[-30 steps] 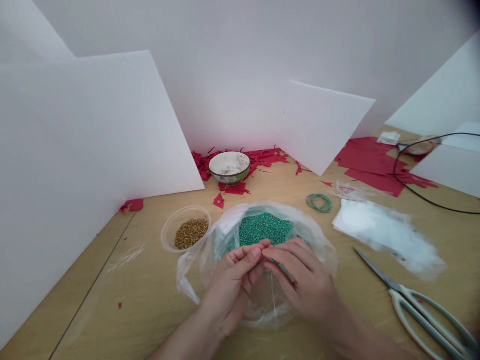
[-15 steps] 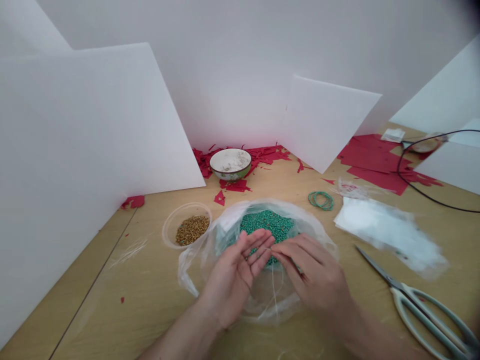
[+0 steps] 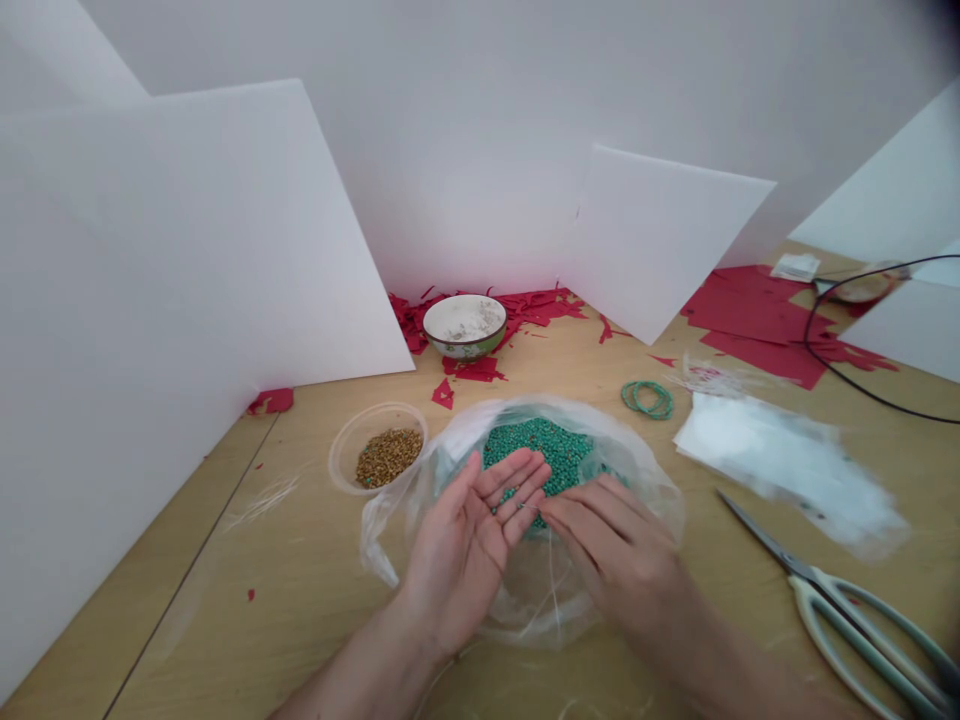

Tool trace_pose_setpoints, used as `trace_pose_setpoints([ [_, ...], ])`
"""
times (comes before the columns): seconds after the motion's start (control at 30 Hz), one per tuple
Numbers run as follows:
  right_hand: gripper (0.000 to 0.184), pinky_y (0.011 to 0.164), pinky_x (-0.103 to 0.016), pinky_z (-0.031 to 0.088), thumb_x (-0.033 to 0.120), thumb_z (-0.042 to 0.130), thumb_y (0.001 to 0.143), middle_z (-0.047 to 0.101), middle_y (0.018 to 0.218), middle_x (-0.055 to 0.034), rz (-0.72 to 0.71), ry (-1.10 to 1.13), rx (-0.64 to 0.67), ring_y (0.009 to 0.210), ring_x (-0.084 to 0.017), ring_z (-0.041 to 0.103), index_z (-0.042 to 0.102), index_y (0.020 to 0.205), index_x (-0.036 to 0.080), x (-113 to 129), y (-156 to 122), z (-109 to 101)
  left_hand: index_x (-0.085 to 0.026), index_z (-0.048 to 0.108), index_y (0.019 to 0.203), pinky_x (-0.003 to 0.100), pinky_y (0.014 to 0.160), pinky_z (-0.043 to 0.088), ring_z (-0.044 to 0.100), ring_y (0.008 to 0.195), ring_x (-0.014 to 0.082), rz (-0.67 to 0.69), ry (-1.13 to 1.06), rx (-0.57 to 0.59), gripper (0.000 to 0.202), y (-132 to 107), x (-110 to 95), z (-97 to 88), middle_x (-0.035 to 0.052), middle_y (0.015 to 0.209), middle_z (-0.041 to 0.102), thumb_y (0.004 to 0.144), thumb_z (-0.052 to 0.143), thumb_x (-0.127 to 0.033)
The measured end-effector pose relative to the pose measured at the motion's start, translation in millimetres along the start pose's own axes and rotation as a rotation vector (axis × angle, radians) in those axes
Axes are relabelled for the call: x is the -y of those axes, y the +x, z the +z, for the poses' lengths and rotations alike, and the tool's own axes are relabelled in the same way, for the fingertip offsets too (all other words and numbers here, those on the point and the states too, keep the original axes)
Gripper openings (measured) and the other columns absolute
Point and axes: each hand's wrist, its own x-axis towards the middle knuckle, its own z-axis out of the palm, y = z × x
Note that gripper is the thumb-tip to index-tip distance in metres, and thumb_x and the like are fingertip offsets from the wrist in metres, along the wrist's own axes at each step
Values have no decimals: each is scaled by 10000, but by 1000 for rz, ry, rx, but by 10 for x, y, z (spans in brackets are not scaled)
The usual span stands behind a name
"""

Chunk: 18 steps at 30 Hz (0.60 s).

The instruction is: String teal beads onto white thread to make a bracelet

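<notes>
My left hand (image 3: pixel 466 560) lies palm up with its fingers stretched out, over a clear plastic bag (image 3: pixel 649 480) full of small green beads (image 3: pixel 540 440). A few green beads rest on its fingers. Close to those fingertips, my right hand (image 3: pixel 630 550) pinches a thin pale thread (image 3: pixel 553 575); the loose end hangs down over the bag. Whether beads sit on the pinched end is too small to tell. Left of the bag stands a clear tub (image 3: pixel 339 472) of gold beads (image 3: pixel 388 456).
Scissors (image 3: pixel 802 572) lie at the right, below clear plastic sleeves (image 3: pixel 787 465). Green bead rings (image 3: pixel 646 400) lie behind the bag. A bowl (image 3: pixel 465 345) stands among red paper scraps (image 3: pixel 536 310) at the back. White boards (image 3: pixel 225 230) lean around; pale threads (image 3: pixel 266 500) lie left.
My left fingers have tilted a little and the green beads on them show more clearly. My right hand has lowered slightly, still pinching the thread. The view has shifted slightly.
</notes>
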Motion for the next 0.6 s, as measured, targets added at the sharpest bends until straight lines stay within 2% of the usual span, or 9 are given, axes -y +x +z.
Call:
trace_pose_setpoints([
  [0.3, 192, 785, -372, 495, 48, 515, 911, 663, 901, -74, -11, 12, -3, 845, -203, 565, 664, 988, 141, 6, -30, 16, -27, 615, 1201, 375, 1139, 362, 511, 1295, 284, 10, 23, 5, 480, -2, 4, 19, 199, 1345, 580, 971, 442, -412],
  [0.4, 185, 798, -369, 485, 68, 519, 918, 677, 884, -63, 33, 68, -8, 832, -195, 581, 678, 944, 160, 4, -23, 44, -43, 622, 1198, 375, 1143, 353, 502, 1304, 277, 15, 44, 22, 476, 1, 14, 32, 188, 1355, 575, 972, 435, -419],
  [0.47, 158, 779, -349, 486, 111, 557, 913, 689, 854, -39, 153, 177, 5, 808, -183, 600, 693, 910, 190, -15, 4, 66, -62, 634, 1189, 381, 1142, 354, 495, 1310, 273, 24, 81, 41, 480, 12, 24, 34, 176, 1359, 575, 974, 417, -433],
  [0.53, 97, 740, -315, 495, 176, 622, 887, 704, 834, -13, 369, 357, 36, 784, -167, 623, 709, 883, 221, -47, 43, 84, -97, 656, 1170, 406, 1138, 356, 492, 1313, 272, 77, 178, 59, 488, 36, 31, 20, 155, 1353, 586, 977, 387, -455],
  [0.6, 46, 704, -287, 505, 255, 679, 851, 720, 829, -1, 601, 564, 61, 766, -157, 641, 718, 866, 237, -86, 80, 94, -150, 688, 1134, 428, 1150, 329, 473, 1329, 266, 209, 437, 90, 429, 66, 29, -15, 117, 1348, 598, 967, 423, -443],
])
